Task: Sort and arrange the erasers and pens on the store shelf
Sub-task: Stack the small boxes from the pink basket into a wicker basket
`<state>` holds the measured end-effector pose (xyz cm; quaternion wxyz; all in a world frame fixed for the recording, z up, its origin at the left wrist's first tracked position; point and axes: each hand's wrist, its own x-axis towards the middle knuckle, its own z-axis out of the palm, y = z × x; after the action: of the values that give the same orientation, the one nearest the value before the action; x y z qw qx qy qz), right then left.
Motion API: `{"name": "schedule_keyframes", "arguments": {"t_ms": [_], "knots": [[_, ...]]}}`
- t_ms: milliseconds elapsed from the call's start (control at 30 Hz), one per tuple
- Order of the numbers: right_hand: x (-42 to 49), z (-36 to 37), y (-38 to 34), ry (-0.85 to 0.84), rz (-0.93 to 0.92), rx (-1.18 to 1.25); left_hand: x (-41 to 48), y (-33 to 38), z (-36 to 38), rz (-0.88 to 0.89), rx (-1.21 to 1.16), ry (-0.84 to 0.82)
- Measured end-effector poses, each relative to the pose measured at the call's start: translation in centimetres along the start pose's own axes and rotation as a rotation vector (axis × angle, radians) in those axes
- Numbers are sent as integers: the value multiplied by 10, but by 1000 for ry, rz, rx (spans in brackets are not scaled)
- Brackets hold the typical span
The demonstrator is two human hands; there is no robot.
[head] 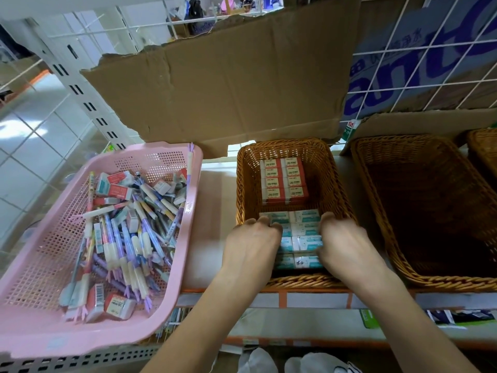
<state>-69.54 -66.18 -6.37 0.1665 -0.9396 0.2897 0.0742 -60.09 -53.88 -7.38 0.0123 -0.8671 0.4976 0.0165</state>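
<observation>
Forearms come up bare from the bottom edge, side by side, and both reach over the near rim of the brown wicker basket (336, 184) in the middle of the white store shelf (212, 224). The left hand (252, 238) lies palm-down with its fingers curled down against the left side of a block of teal-and-white erasers (304, 238). The right hand (341, 238) mirrors it on the right side, so the block is gripped between the two. I cannot see the fingertips behind the knuckles.

I count three wicker baskets: the middle one, an empty wicker basket (376, 197) just to its right, and a corner of a third wicker basket (484, 149) at the right edge. One pink perforated plastic basket (192, 211) sits to the left.

In the middle basket the teal-and-white erasers fill the near half in two columns, four rows showing, partly covered by the hands. Behind them, eight red-and-white erasers (285, 181) marked 2B lie flat in two neat columns of four.

The pink basket holds a jumbled heap of pastel pens (126, 238), too many to count, mixed with loose erasers (118, 305) in both colours.

A torn brown cardboard sheet (228, 90) stands behind the baskets.
</observation>
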Motion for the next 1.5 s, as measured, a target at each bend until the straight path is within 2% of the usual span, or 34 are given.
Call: {"name": "schedule_keyframes", "arguments": {"t_ms": [133,200,267,400,500,667,833,900,967,1067,1167,1267,1500], "knots": [[-5,-10,-8,31,29,-13,-6,-7,-8,-46,-133,90],[-6,-18,-20,71,-14,-14,-11,-14,-18,-38,-157,194],[-4,-23,-38,140,-128,-3,-16,-25,-25,-59,-142,299],[4,-22,-83,210,-422,32,-33,-59,-31,-133,-95,389],[20,-11,-123,235,-598,-10,-53,-93,-31,-311,-47,360],[54,16,-182,158,-713,-74,-91,-152,-33,-627,2,101],[90,30,-218,76,-648,-101,-98,-207,-21,-748,5,-56],[100,32,-225,110,-635,-224,-95,-226,-16,-778,41,-131],[112,34,-229,128,-626,-248,-92,-240,-9,-808,39,-163],[129,37,-234,68,-574,-230,-89,-253,0,-825,-8,-99],[137,31,-242,-83,-503,-266,-87,-253,7,-857,-77,-9],[146,31,-246,-134,-456,-229,-89,-248,13,-862,-77,83],[151,34,-246,-147,-455,-222,-86,-243,11,-820,13,18]]}}
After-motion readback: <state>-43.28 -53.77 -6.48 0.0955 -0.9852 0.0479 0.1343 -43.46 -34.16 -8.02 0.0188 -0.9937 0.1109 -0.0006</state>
